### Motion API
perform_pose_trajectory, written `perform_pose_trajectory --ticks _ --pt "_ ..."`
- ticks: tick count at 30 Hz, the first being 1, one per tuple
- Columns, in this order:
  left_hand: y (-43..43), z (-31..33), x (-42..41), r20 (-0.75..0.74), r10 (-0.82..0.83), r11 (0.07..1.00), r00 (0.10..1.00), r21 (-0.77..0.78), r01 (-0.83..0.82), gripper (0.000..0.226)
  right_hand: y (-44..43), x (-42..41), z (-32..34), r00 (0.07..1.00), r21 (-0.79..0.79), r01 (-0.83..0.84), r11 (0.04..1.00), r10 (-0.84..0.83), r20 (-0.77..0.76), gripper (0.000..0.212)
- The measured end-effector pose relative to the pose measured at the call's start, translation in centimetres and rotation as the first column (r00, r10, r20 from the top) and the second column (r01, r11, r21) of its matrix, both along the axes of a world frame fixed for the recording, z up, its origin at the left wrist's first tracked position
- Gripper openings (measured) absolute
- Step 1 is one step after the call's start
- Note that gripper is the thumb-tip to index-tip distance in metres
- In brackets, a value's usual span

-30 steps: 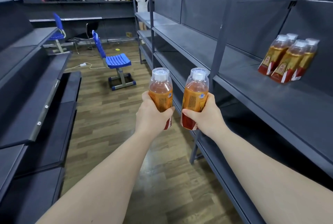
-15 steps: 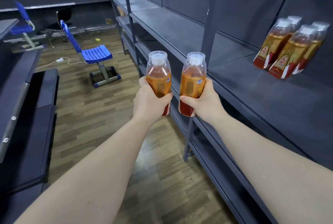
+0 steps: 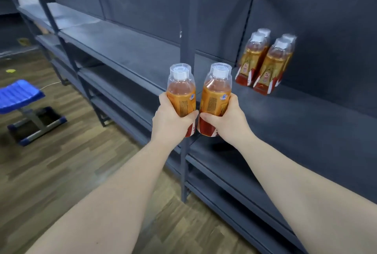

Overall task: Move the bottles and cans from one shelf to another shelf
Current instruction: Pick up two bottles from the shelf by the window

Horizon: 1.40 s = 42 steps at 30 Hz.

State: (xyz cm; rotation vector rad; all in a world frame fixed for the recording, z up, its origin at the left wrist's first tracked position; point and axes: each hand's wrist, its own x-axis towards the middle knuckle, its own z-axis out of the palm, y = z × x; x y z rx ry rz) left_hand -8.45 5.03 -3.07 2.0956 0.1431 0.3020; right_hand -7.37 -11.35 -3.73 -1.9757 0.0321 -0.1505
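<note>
My left hand (image 3: 170,124) grips an orange tea bottle (image 3: 181,92) with a white cap, held upright. My right hand (image 3: 226,121) grips a second, matching bottle (image 3: 216,94) right beside it. Both bottles hover at the front edge of a dark grey shelf (image 3: 306,123), next to the shelf's upright post (image 3: 186,29). Farther back on that shelf, against the rear panel, stand several bottles of the same kind (image 3: 265,61) in a tight group.
The shelf unit runs away to the left with lower boards (image 3: 122,98) under the top one. A blue chair (image 3: 19,98) stands on the wooden floor (image 3: 61,162) at the left.
The view has swung right and closer to the shelf. Both hands have carried their bottles toward the shelf's front edge, and the bottles on the shelf now look nearer.
</note>
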Motion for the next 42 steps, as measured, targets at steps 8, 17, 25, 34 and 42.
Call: perform_pose_trajectory --ticks 8,17,25,34,42 --pt "-4.0 0.4 5.5 0.006 -0.316 0.948 0.949 -0.023 0.316 0.070 -4.3 0.6 0.7 0.946 0.028 0.325 0.945 -0.325 0.007 0.067" --pt "-9.8 -0.1 11.1 -0.051 -0.421 0.906 0.906 0.030 0.422 0.077 -10.2 3.7 -0.5 0.862 0.003 0.507 0.862 -0.507 0.003 0.073" --pt "-12.3 0.5 15.6 -0.058 -0.395 0.916 0.917 0.050 0.398 0.077 -12.0 7.9 -0.1 0.879 0.009 0.477 0.879 -0.478 0.012 0.082" --pt "-13.8 0.1 19.6 -0.034 -0.464 0.886 0.885 -0.011 0.464 0.073 -12.5 10.5 -0.3 0.860 -0.044 0.509 0.859 -0.509 0.031 0.083" --pt "-14.1 -0.4 22.4 -0.012 -0.578 0.815 0.816 -0.062 0.577 0.076 -11.7 12.2 -1.0 0.802 -0.028 0.597 0.802 -0.597 0.004 0.085"
